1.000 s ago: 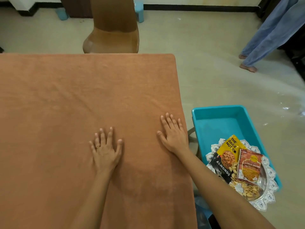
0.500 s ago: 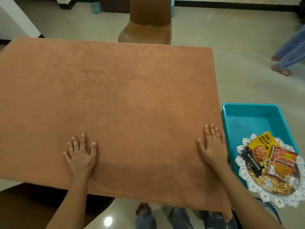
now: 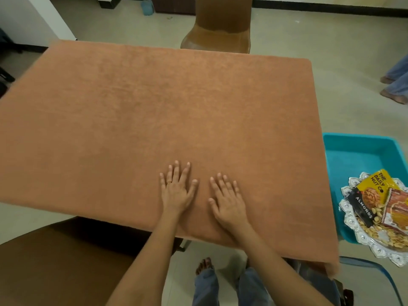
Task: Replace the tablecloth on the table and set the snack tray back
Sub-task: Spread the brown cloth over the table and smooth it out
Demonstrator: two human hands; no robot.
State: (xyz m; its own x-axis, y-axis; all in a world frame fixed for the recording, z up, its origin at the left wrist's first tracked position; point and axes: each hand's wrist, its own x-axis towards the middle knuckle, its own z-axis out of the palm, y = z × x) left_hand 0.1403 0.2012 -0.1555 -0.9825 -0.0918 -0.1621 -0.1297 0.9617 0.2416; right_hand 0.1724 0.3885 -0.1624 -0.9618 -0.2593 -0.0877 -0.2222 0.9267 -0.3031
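An orange-brown tablecloth (image 3: 154,120) lies smooth over the whole tabletop, its near edge hanging over. Both hands rest flat on it near that edge, side by side: the left hand (image 3: 176,191) and right hand (image 3: 228,200) with fingers straight, each grip released, grasping nothing. The silver snack tray (image 3: 353,230) with packets and nuts sits on a turquoise bin (image 3: 353,151) to the right of the tabletop.

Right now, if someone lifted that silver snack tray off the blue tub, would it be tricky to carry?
Probably a bit. The silver tray sits partly over the blue tub's rim, so it may tip when first touched. Loose nuts lie in it and would likely slide or spill if it tilts. The almond packet and the orange packet rest unsecured on top and could slip off.
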